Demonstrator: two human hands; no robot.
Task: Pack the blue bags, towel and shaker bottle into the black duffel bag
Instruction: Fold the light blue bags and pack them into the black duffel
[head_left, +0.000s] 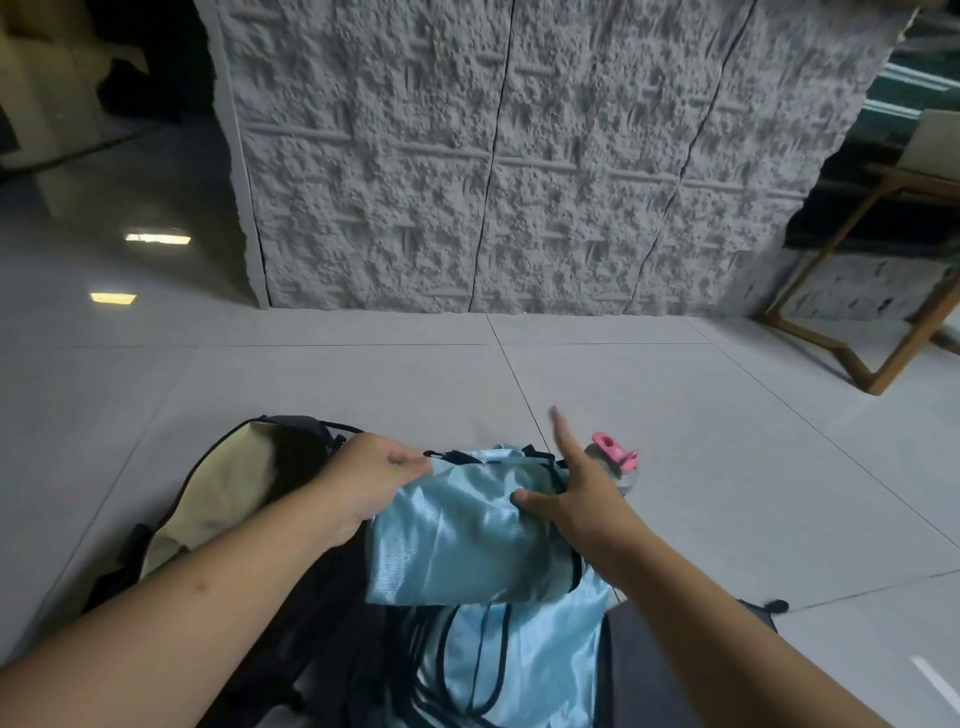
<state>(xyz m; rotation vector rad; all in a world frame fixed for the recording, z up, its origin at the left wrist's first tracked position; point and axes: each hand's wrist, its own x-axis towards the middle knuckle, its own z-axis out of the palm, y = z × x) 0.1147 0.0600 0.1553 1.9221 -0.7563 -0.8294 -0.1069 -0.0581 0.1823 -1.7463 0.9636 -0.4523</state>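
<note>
left hand (371, 480) fingers hold the blue bag (452, 540) corner | right hand (576, 499) fingers spread wide on it | black duffel bag (249, 514) under both | shaker bottle (621, 465) just past right fingers

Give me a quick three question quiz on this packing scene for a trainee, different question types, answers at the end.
1. True or false: the left hand grips the top blue bag.
2. Which best describes the right hand? A) fist around the bottle B) fingers spread, over the blue bag C) out of view
3. What colour is the lid of the bottle beyond the right hand?

Key: 1 true, it holds the bag's upper left corner. 2 B. 3 pink.
</note>
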